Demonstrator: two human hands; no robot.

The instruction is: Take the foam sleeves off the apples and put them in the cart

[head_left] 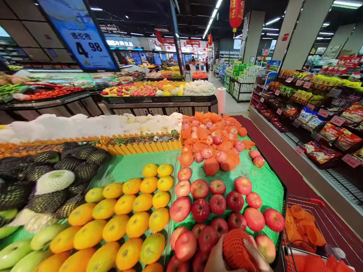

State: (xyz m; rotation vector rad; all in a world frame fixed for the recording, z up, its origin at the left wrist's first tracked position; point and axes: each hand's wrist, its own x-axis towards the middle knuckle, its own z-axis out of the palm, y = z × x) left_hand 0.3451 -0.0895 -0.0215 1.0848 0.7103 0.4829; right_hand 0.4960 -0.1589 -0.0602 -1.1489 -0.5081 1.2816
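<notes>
Left of the oranges (114, 228), I have a pile of dark-netted fruits (50, 201), too overlapped to count, and in front of it at least six smooth green fruits (12, 254). I count twenty-two whole oranges in five rows, plus another row cut by the bottom of my view. Just behind them, a patch of green mat (133, 163) lies bare.

Right of the oranges sit about twenty bare red apples (217, 204), with an uncounted heap of orange-netted fruits (211, 166) behind them. Near right of the oranges, my left hand (213, 264) curls around one red-orange netted fruit (235, 246), and my right hand (259, 260) grips its other side; the net hides what is inside. Apples crowd close around my hands, leaving little room there.

Farther right of the oranges, the stand ends at a black rim (285, 203). Just beyond it stands one wire cart (317, 202), with orange nets (304, 227) in it.
</notes>
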